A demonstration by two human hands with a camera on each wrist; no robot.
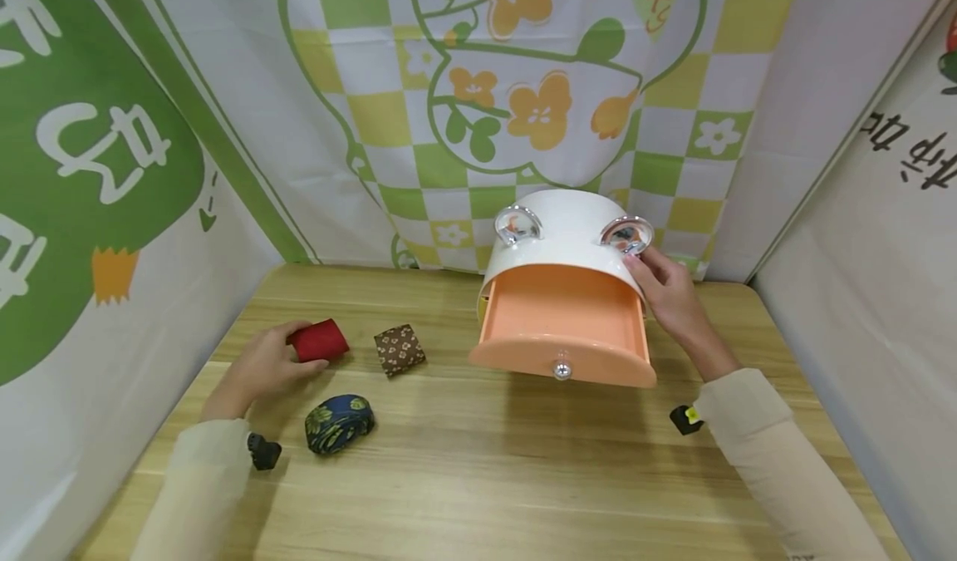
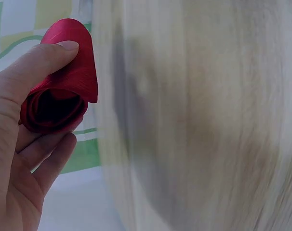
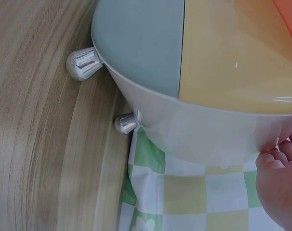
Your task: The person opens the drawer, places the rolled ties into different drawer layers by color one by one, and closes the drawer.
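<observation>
My left hand (image 1: 265, 366) holds a rolled red necktie (image 1: 320, 342) at the table's left side. In the left wrist view the thumb lies over the red roll (image 2: 69, 72), with fingers beneath it. A rolled brown flowered necktie (image 1: 399, 350) lies just to the right; a rolled dark blue necktie (image 1: 340, 424) with yellow-green leaves lies nearer the front. My right hand (image 1: 673, 295) grips the upper right side of a white drawer box (image 1: 568, 228), below its silver ear-shaped ring (image 1: 626, 235). The box's peach drawer (image 1: 564, 360) is pulled out, with nothing visible inside.
Lower down the box are a blue-grey front (image 3: 136, 43) and a yellow front (image 3: 232, 62), with silver feet (image 3: 83, 64) underneath. The wooden table (image 1: 449, 486) meets a printed checkered cloth (image 1: 374, 120) at the back, and printed panels flank both sides.
</observation>
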